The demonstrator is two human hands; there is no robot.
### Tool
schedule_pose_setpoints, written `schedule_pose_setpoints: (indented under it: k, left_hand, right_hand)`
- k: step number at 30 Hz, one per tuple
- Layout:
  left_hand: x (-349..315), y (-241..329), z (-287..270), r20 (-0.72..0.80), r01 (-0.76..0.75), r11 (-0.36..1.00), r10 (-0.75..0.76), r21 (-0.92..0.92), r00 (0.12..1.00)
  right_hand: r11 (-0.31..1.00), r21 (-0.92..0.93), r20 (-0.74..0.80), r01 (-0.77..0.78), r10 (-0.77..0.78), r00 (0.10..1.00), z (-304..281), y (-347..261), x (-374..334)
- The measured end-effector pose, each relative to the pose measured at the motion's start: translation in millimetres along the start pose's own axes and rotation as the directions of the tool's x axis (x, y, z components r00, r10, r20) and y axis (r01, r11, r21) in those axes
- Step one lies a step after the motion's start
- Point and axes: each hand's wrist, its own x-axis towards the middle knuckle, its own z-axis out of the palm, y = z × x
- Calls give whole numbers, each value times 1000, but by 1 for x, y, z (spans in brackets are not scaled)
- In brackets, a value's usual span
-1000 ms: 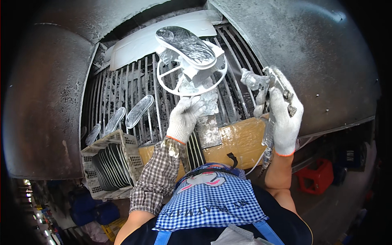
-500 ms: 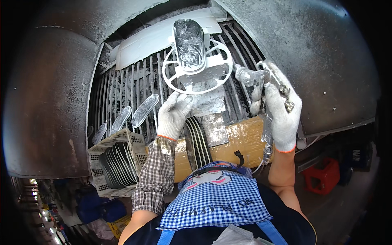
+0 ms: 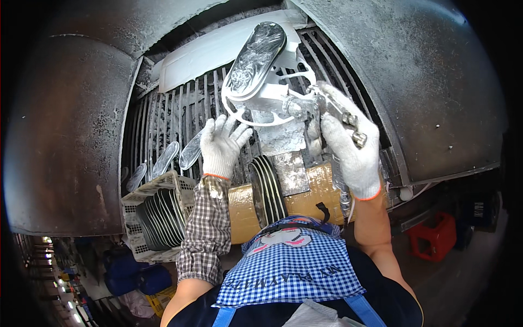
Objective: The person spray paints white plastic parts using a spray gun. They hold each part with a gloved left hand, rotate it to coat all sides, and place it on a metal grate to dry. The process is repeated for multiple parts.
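A shoe sole (image 3: 256, 57), its top covered in crinkled clear film, lies aslant on a white, paint-coated wheel-shaped stand (image 3: 226, 103). My gloved right hand (image 3: 357, 150) grips a spray gun (image 3: 298, 107), its nozzle over the near right part of the wheel. Whether the trigger is pressed I cannot make out. Below the wheel's near left rim is my gloved left hand (image 3: 222, 146), fingers spread and nothing in it. Whether its fingertips touch the rim is unclear. Just beyond that hand are several film-covered soles (image 3: 165, 158), one partly hidden by it.
A plastic crate (image 3: 185, 191) full of dark soles stands at the left. More soles (image 3: 267, 191) stand on a tape-wrapped ledge (image 3: 238, 210) before me. Beneath the wheel runs a slatted grate (image 3: 185, 98), between metal side walls (image 3: 430, 98). A red stool (image 3: 433, 237) is at the lower right.
The sole on the stand has turned clockwise. My right hand has brought the spray gun left, closer to it. My left hand has drawn slightly left and spread its fingers.
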Motion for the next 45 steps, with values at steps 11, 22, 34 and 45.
schedule_pose_setpoints:
  k: [11,22,34,45]
  left_hand:
    - [11,9,2,-63,-48,999,47,-10,997]
    - [10,-2,-6,-178,-93,995,99,41,979]
    - [-9,-66,11,-109,133,982,-148,-132,983]
    - [-11,-50,21,-41,80,988,-87,-135,995]
  right_hand:
    - [995,-70,-109,74,-81,991,-14,15,16]
    - [990,-28,-183,141,-144,972,-11,6,18]
    - [983,-150,-18,103,-107,994,35,4,20]
    - [980,-178,-156,90,-118,981,8,12,31]
